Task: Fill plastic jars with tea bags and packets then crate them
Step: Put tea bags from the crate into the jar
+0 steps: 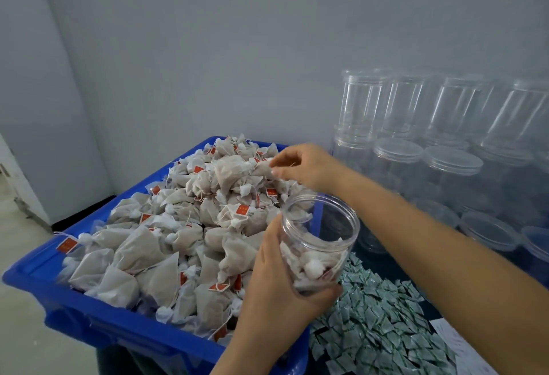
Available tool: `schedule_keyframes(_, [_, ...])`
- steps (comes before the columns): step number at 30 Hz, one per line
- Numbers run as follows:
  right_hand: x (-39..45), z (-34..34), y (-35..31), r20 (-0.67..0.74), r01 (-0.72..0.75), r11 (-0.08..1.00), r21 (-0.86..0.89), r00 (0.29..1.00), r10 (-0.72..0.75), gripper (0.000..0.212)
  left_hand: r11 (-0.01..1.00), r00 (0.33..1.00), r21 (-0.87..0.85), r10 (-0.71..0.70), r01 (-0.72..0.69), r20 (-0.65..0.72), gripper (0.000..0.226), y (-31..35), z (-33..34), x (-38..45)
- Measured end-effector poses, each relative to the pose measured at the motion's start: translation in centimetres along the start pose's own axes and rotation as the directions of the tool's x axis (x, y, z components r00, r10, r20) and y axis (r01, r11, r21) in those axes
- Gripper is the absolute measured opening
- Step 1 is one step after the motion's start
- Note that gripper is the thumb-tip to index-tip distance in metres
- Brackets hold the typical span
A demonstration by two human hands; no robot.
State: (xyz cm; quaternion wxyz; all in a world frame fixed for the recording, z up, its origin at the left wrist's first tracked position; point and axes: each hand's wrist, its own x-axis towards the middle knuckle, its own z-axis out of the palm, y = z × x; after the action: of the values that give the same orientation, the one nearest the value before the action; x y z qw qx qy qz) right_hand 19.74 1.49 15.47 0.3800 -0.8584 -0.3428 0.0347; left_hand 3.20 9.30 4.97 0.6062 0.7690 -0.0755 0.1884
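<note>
left hand gripping open jar round its wall | right hand pinching tea bag off heap | bags looking light, soft, strings snagging; pinching bag body safest

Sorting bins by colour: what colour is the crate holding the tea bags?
Blue; the crate shows clearly in the head view.

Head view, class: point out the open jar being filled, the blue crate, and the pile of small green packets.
open jar (319,244), head view, clear side wall above the tea bags inside.
blue crate (89,319), head view, near outer wall.
green packets (383,321), head view, middle of the pile.
</note>
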Motion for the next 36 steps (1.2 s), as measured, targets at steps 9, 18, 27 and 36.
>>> schedule_keyframes(9, [3.6,4.4,1.3,0.204,0.148,0.969,-0.2,0.973,-0.107,0.054,0.999,0.996,0.03,0.021,-0.018,-0.086,0.102,0.0,0.0,0.7])
schedule_keyframes(18, [3.6,4.6,1.9,0.141,0.197,0.936,-0.29,0.977,-0.162,0.051,1.0,0.995,-0.012,-0.012,0.011,-0.103,0.104,-0.1,0.2,0.4])
schedule_keyframes(27, [0.6,2.1,1.8,0.036,0.033,0.989,-0.145,0.999,-0.028,0.013,0.999,0.999,-0.024,0.021,-0.022,-0.04,0.102,-0.3,0.2,0.2])
schedule_keyframes(36, [-4.8,-3.3,-2.1,-0.16,-0.079,0.922,0.378,0.976,0.149,0.005,1.0,1.0,-0.025,-0.005,0.005,-0.022,0.108,-0.4,0.0,0.0])
